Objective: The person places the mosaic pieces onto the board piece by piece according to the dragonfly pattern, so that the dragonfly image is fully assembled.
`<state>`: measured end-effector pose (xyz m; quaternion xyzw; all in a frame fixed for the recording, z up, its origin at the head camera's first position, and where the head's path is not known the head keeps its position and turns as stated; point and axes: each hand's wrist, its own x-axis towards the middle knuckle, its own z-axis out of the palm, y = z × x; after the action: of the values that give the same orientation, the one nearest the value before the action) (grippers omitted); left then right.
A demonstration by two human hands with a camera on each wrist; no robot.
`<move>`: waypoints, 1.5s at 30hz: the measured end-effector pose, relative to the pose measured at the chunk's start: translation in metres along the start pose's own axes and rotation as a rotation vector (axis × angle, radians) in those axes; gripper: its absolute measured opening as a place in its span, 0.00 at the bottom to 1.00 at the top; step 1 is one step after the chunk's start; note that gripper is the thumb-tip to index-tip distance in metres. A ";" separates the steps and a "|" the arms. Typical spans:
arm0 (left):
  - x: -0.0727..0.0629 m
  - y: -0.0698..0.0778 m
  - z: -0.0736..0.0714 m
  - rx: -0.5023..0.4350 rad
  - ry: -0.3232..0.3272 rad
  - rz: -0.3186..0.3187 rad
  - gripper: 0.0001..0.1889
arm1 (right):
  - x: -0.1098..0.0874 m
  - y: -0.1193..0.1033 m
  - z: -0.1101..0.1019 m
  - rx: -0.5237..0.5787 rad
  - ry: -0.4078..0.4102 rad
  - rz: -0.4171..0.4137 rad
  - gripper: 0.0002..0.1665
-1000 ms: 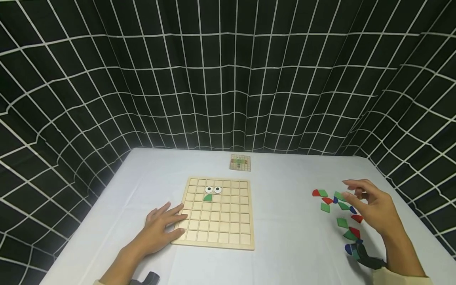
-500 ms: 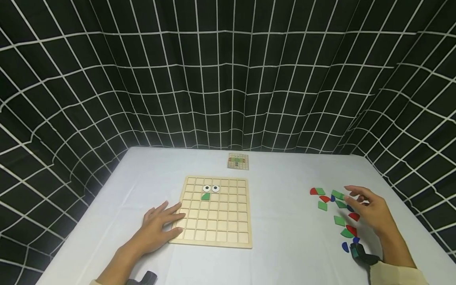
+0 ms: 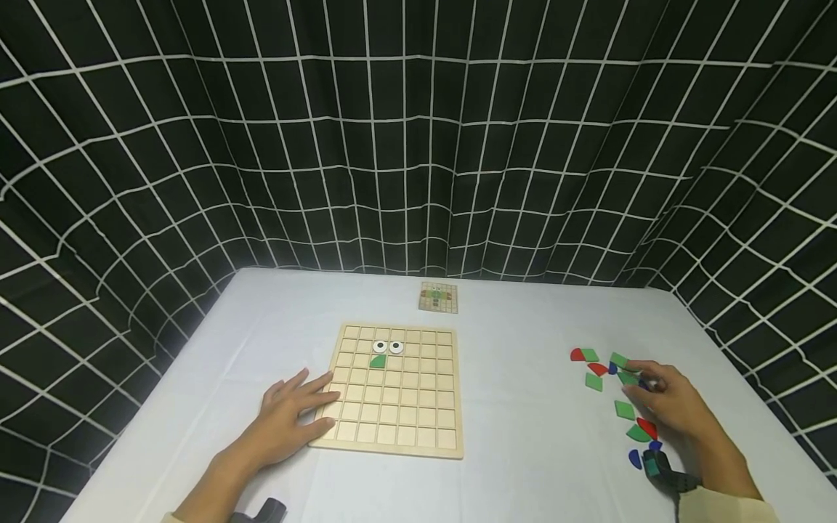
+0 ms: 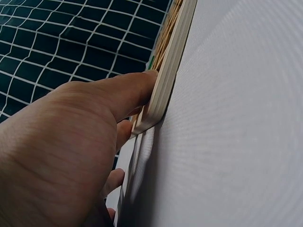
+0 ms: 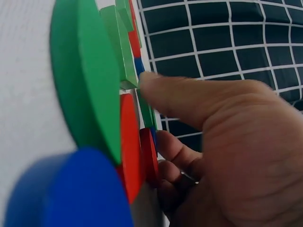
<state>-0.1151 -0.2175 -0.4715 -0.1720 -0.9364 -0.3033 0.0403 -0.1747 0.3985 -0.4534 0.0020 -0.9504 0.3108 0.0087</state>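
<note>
My left hand (image 3: 294, 410) rests with spread fingers on the left edge of a wooden grid board (image 3: 418, 407); in the left wrist view the thumb lies on the board's rim (image 4: 165, 80). Two round eye pieces (image 3: 388, 347) and a green quarter-round piece (image 3: 378, 361) sit in the board's cells. At the right, my right hand (image 3: 670, 399) reaches down among flat coloured pieces, its thumb and index finger apart on either side of another green quarter-round piece (image 3: 628, 378). In the right wrist view the thumb tip (image 5: 149, 85) overlaps this row of pieces.
Around the right hand lie green squares (image 3: 624, 410), red quarter-rounds (image 3: 598, 370) and blue half-rounds (image 3: 635, 459). A small pattern card (image 3: 438, 298) lies behind the board. Black gridded curtain (image 3: 431, 145) surrounds the white table (image 3: 523, 421).
My right hand has come down from above the pieces, and its fingertips are now around a green quarter-round. My left hand keeps its place on the board. The view shifts slightly.
</note>
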 end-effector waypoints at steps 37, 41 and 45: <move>-0.001 0.000 0.002 -0.010 0.005 -0.003 0.21 | -0.006 -0.004 0.007 -0.105 0.183 0.093 0.29; 0.000 -0.002 0.002 -0.010 0.000 -0.005 0.21 | -0.007 -0.009 0.006 -0.080 0.266 0.129 0.28; 0.000 -0.003 0.002 -0.010 -0.003 -0.013 0.21 | -0.008 -0.015 0.004 -0.050 0.305 0.138 0.29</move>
<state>-0.1162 -0.2190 -0.4745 -0.1666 -0.9360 -0.3080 0.0361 -0.1668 0.3838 -0.4476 -0.1107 -0.9434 0.2836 0.1316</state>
